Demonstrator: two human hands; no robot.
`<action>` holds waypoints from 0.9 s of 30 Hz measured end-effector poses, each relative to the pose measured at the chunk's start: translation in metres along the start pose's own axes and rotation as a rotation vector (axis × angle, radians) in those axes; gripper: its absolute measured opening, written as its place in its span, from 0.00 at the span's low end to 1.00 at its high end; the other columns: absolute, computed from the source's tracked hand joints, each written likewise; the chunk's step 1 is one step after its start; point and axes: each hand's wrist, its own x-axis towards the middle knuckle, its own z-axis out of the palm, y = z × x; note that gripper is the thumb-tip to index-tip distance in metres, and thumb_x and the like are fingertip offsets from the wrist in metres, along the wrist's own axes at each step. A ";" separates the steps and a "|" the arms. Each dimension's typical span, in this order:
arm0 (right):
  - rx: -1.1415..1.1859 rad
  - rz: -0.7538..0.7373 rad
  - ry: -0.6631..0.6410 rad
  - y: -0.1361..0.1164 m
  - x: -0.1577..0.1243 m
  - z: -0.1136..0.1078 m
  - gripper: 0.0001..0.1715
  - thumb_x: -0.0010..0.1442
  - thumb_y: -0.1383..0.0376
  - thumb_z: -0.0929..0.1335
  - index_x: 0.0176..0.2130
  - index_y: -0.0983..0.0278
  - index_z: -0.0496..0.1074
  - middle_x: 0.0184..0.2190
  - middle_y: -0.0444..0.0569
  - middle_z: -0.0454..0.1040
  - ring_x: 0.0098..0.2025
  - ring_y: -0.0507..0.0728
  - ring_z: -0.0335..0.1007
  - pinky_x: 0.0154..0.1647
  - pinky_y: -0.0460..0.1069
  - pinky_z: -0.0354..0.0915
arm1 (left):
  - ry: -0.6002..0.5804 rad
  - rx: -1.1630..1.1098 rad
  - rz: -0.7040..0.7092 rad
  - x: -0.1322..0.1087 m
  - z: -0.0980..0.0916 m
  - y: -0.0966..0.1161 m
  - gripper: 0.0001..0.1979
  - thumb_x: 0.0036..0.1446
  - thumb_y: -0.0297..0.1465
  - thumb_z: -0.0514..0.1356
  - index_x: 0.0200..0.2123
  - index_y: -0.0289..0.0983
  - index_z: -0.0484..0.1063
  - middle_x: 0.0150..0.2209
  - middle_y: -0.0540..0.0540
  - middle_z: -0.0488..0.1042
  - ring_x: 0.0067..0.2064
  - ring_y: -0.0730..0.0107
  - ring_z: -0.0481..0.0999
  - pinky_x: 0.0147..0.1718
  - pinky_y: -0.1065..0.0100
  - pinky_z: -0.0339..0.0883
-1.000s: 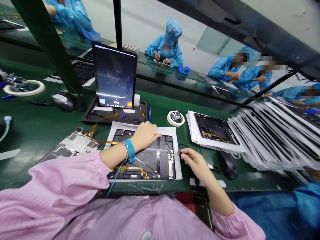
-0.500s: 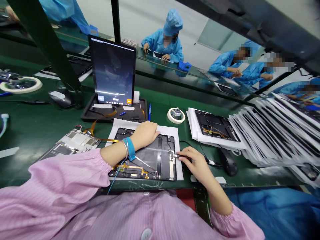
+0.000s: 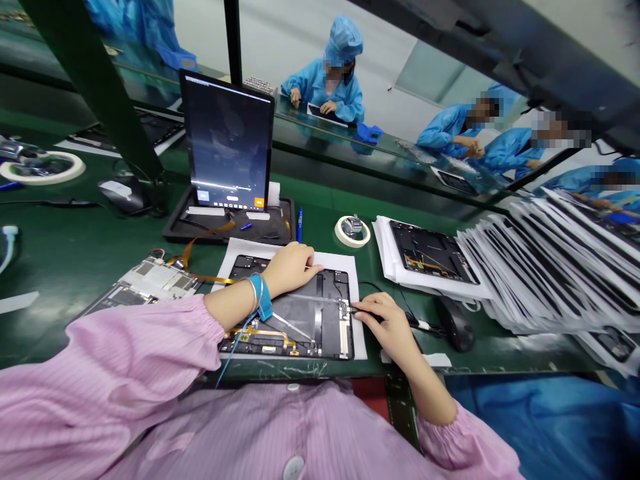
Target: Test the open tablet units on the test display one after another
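1. Opened tablet (image 3: 300, 313) lies flat, inner parts up, on white paper (image 3: 253, 248) at the centre of a green bench (image 3: 315, 200); its long axis runs left to right, the connector-lined short end pointing right.
2. The left hand (image 3: 290, 270) lies over its upper part, fingers bent, their grip impossible to tell; the forearm, with blue wrist strap (image 3: 265, 300), hides some of the left end.
3. The right hand (image 3: 385, 323) pinches a small dark piece (image 3: 354, 309) between thumb and forefinger at the right edge.
4. Behind, a black tray (image 3: 175, 230) holds an upright lit screen (image 3: 230, 143); to its right, a tape roll (image 3: 340, 233) rings a metal piece.
5. Around: exposed panel (image 3: 150, 283), partly behind the left sleeve; blue pen (image 3: 300, 223); second opened tablet (image 3: 433, 253); black mouse (image 3: 455, 323); paper-layered stack (image 3: 550, 267).
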 end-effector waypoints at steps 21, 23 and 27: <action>-0.490 -0.326 0.027 0.012 -0.005 0.019 0.15 0.65 0.66 0.55 0.46 0.66 0.65 0.33 0.55 0.71 0.33 0.60 0.70 0.33 0.55 0.69 | -0.139 -0.083 -0.088 0.012 -0.009 -0.001 0.20 0.56 0.49 0.52 0.29 0.39 0.72 0.30 0.47 0.77 0.33 0.64 0.74 0.27 0.69 0.59; -0.460 -0.337 0.018 0.016 -0.002 0.018 0.15 0.65 0.66 0.55 0.45 0.65 0.65 0.33 0.54 0.71 0.33 0.60 0.70 0.32 0.54 0.69 | -0.137 -0.082 -0.093 0.012 -0.008 -0.001 0.21 0.57 0.49 0.52 0.28 0.39 0.72 0.30 0.47 0.77 0.33 0.65 0.74 0.27 0.69 0.58; -0.356 -0.255 -0.110 0.014 0.002 0.003 0.14 0.65 0.63 0.57 0.45 0.62 0.67 0.37 0.53 0.74 0.37 0.59 0.73 0.36 0.53 0.70 | -0.134 -0.071 -0.078 0.011 -0.008 0.000 0.20 0.57 0.49 0.52 0.28 0.39 0.71 0.29 0.48 0.76 0.32 0.65 0.74 0.26 0.69 0.57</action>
